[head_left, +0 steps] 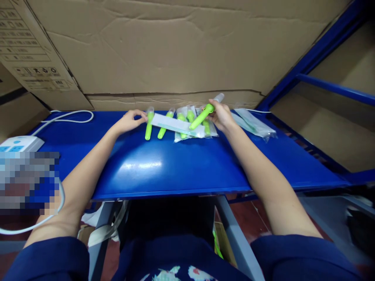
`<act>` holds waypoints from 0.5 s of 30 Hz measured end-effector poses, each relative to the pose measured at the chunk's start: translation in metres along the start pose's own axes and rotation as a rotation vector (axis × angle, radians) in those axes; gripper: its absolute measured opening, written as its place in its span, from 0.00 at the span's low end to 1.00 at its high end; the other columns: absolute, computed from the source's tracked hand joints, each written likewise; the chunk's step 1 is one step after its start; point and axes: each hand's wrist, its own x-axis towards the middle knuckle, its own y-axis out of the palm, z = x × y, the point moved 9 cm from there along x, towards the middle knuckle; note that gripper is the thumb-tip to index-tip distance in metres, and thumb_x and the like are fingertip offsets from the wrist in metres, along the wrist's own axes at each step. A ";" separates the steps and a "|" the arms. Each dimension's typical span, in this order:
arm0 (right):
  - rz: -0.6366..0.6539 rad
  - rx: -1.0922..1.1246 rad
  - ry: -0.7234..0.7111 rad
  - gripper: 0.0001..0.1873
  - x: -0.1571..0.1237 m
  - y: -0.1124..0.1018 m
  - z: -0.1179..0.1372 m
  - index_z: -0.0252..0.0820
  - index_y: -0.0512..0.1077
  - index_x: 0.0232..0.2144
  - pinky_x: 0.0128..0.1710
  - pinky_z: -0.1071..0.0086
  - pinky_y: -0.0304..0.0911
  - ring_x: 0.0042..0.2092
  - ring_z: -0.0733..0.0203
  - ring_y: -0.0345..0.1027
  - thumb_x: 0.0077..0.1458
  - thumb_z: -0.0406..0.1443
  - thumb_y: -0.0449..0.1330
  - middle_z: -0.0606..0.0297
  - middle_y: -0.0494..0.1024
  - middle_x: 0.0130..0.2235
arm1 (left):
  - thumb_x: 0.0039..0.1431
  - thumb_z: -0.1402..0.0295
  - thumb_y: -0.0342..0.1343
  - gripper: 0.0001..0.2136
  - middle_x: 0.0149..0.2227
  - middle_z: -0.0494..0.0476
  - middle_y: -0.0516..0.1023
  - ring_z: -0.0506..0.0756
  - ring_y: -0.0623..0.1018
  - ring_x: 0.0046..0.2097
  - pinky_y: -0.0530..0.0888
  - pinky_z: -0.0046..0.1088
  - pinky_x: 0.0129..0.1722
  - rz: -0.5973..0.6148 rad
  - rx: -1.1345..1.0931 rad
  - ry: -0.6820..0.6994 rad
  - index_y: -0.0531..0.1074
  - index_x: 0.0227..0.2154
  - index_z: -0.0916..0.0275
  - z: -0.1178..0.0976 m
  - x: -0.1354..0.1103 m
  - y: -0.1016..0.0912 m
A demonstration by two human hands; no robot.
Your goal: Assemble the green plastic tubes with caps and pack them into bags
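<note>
My right hand (pixel 222 115) is closed round a green tube with a clear cap (pixel 205 113), held tilted above the far part of the blue table (pixel 175 164). My left hand (pixel 130 120) pinches the left end of a flat white packet (pixel 175 125) that lies across the table. Two green tubes (pixel 155 127) lie beside that hand, partly under the packet. Several more green tubes in clear bags (pixel 187 121) lie under and behind the packet.
Clear plastic bags (pixel 254 124) lie to the right of my right hand. A white power strip (pixel 19 143) and its white cable (pixel 70 116) sit at the left. Cardboard boxes (pixel 175 50) stand behind the table. A blue rack frame (pixel 328 86) rises at the right.
</note>
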 end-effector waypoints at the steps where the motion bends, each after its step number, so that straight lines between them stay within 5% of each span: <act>1: 0.010 0.002 0.003 0.21 -0.001 0.002 0.000 0.47 0.64 0.34 0.44 0.53 0.78 0.45 0.50 0.78 0.54 0.53 0.66 0.59 0.80 0.36 | 0.56 0.48 0.58 0.18 0.48 0.64 0.85 0.64 0.80 0.54 0.73 0.46 0.60 -0.017 -0.130 -0.036 0.78 0.31 0.59 0.003 0.001 -0.003; 8: 0.082 -0.002 0.036 0.23 -0.011 0.015 0.001 0.46 0.65 0.35 0.47 0.49 0.78 0.44 0.49 0.78 0.51 0.54 0.68 0.58 0.81 0.38 | 0.64 0.53 0.46 0.16 0.61 0.64 0.78 0.64 0.77 0.62 0.77 0.48 0.57 -0.232 -0.710 -0.234 0.73 0.38 0.58 0.039 0.010 -0.029; 12: 0.077 0.013 0.046 0.21 -0.013 0.017 0.003 0.46 0.65 0.34 0.45 0.51 0.79 0.44 0.50 0.79 0.54 0.52 0.68 0.59 0.81 0.37 | 0.69 0.56 0.44 0.16 0.51 0.66 0.82 0.60 0.79 0.59 0.77 0.40 0.57 -0.492 -0.893 -0.352 0.72 0.40 0.61 0.058 0.005 -0.040; 15: 0.079 0.050 0.058 0.19 -0.016 0.019 0.005 0.45 0.66 0.33 0.45 0.55 0.80 0.43 0.52 0.79 0.55 0.50 0.69 0.61 0.80 0.34 | 0.71 0.58 0.46 0.14 0.37 0.63 0.82 0.57 0.83 0.46 0.79 0.32 0.48 -0.555 -0.924 -0.543 0.70 0.37 0.62 0.061 -0.007 -0.028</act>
